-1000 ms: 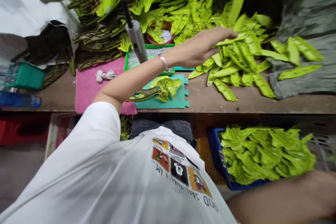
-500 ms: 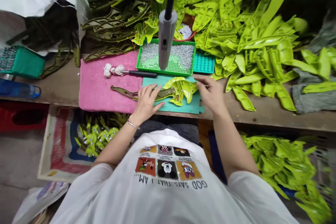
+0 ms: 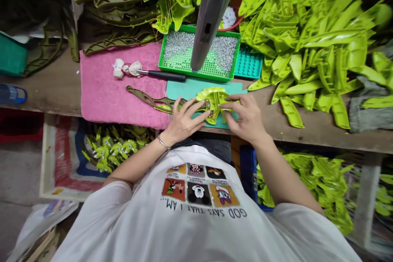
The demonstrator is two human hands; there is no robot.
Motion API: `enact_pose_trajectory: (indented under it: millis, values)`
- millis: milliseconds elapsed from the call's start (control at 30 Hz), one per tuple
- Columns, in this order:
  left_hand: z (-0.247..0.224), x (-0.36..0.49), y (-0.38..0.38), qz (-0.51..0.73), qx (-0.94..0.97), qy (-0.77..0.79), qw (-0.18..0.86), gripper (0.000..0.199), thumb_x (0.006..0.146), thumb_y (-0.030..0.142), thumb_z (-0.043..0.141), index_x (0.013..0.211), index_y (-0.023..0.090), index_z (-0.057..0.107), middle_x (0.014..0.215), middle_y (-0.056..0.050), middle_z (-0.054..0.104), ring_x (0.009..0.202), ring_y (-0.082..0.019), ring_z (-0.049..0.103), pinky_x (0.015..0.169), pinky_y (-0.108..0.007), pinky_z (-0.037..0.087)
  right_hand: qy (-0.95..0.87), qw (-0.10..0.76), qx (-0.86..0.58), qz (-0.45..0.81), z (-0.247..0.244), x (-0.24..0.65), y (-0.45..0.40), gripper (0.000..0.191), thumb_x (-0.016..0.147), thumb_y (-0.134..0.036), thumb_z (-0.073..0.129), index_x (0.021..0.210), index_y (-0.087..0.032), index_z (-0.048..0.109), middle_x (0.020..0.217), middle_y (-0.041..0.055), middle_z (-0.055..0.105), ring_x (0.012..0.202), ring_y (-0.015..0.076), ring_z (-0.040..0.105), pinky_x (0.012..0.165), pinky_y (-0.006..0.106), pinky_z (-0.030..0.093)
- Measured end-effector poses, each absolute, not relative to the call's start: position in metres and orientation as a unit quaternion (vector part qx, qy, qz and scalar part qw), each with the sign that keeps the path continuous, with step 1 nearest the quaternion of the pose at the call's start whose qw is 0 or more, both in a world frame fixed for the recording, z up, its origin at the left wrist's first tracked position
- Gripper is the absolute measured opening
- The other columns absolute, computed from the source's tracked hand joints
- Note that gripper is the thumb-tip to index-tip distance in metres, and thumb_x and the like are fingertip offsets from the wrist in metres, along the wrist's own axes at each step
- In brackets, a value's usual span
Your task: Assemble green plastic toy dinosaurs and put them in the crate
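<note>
An olive plastic strip lies across the pink cloth, its right end joined to a lime-green plastic shell with its hollow side up. My left hand rests over the strip and the shell's left side, fingers spread. Above the shell's right half is my right hand, with thumb and bent fingers drawn together in a pinch. Whatever sits between those fingertips is too small to make out. Beneath the shell is a teal mat. A grey electric screwdriver hangs over the bench in front of me.
A green tray of screws stands behind the mat, beside a teal tray. A black-handled tool lies on the pink cloth. Lime-green parts are heaped at right, olive strips at left. A lined crate sits below.
My right hand has moved left from the shell's right edge to over its inside. My left hand has shifted slightly right along the strip. The camera view has come closer to the bench.
</note>
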State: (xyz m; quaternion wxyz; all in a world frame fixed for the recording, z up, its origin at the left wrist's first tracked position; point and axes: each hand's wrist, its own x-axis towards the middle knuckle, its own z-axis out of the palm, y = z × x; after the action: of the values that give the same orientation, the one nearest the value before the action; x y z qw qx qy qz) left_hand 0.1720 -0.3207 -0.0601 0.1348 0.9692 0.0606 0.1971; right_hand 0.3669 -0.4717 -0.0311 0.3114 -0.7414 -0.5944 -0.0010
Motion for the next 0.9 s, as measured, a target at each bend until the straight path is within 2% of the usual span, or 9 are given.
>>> enact_pose_trajectory:
  millis: [100,233,367,500,567,633,767,900]
  values:
    - [-0.065,0.172,-0.325,0.181,0.973,0.060,0.129,0.033,0.098,0.040,0.059,0.129,0.031,0.064,0.140,-0.009,0.063,0.137,-0.029,0.049,0.119,-0.062,0.021,-0.657,0.227,-0.719,-0.017,-0.033,0.368,-0.468,0.014,0.085,-0.021,0.062,0.096,-0.024,0.071,0.103,0.0073,0.067,0.092,0.0239,0.058,0.080,0.042,0.047]
    - [-0.067,0.173,-0.325,0.163,0.976,0.062,0.128,0.031,0.099,0.031,0.058,0.129,0.032,0.064,0.143,-0.009,0.061,0.140,-0.029,0.046,0.119,-0.065,0.020,-0.716,0.156,-0.677,-0.071,-0.033,0.374,-0.463,0.011,0.087,-0.023,0.059,0.093,-0.026,0.068,0.102,0.0041,0.068,0.095,0.0224,0.054,0.087,0.043,0.043]
    - [-0.064,0.173,-0.323,0.186,0.978,0.006,0.096,0.034,0.101,0.017,0.052,0.133,0.025,0.059,0.135,-0.006,0.067,0.134,-0.022,0.053,0.123,-0.060,0.019,-0.751,0.151,-0.641,-0.052,-0.026,0.375,-0.457,0.009,0.088,-0.021,0.057,0.084,-0.024,0.064,0.102,0.0037,0.068,0.099,0.0224,0.053,0.092,0.044,0.042]
    - [-0.060,0.173,-0.319,0.211,0.975,-0.033,0.064,0.033,0.102,0.013,0.048,0.133,0.021,0.057,0.128,-0.001,0.071,0.123,-0.017,0.060,0.128,-0.054,0.011,-0.734,0.155,-0.661,-0.015,-0.016,0.368,-0.461,0.008,0.084,-0.018,0.057,0.080,-0.023,0.062,0.081,0.0046,0.065,0.089,0.0234,0.056,0.088,0.045,0.043]
    - [-0.059,0.172,-0.317,0.193,0.978,-0.035,0.064,0.034,0.103,0.015,0.047,0.135,0.023,0.056,0.132,-0.001,0.069,0.126,-0.018,0.059,0.128,-0.055,0.010,-0.706,0.178,-0.686,-0.007,-0.014,0.363,-0.466,0.007,0.084,-0.018,0.056,0.085,-0.022,0.062,0.076,0.0043,0.064,0.081,0.0222,0.057,0.080,0.041,0.045]
    - [-0.058,0.171,-0.315,0.172,0.981,-0.041,0.082,0.037,0.103,0.014,0.046,0.138,0.024,0.055,0.136,-0.003,0.067,0.130,-0.019,0.057,0.126,-0.057,0.014,-0.668,0.245,-0.703,0.020,-0.014,0.358,-0.472,0.010,0.085,-0.016,0.056,0.091,-0.020,0.063,0.080,0.0047,0.067,0.077,0.0201,0.061,0.072,0.036,0.048]
    - [-0.058,0.170,-0.313,0.132,0.982,-0.042,0.128,0.042,0.102,0.013,0.046,0.142,0.025,0.051,0.140,-0.006,0.063,0.134,-0.021,0.054,0.123,-0.058,0.021,-0.551,0.384,-0.737,0.071,-0.019,0.347,-0.479,0.008,0.089,-0.017,0.059,0.090,-0.021,0.066,0.083,0.0033,0.073,0.076,0.0166,0.068,0.070,0.030,0.055]
    - [-0.060,0.172,-0.310,0.126,0.982,-0.049,0.133,0.044,0.102,0.016,0.045,0.144,0.026,0.050,0.139,-0.005,0.065,0.133,-0.021,0.054,0.123,-0.055,0.021,-0.440,0.436,-0.781,0.078,-0.022,0.327,-0.481,0.003,0.087,-0.022,0.065,0.088,-0.022,0.068,0.082,0.0011,0.075,0.063,0.0135,0.068,0.061,0.027,0.058]
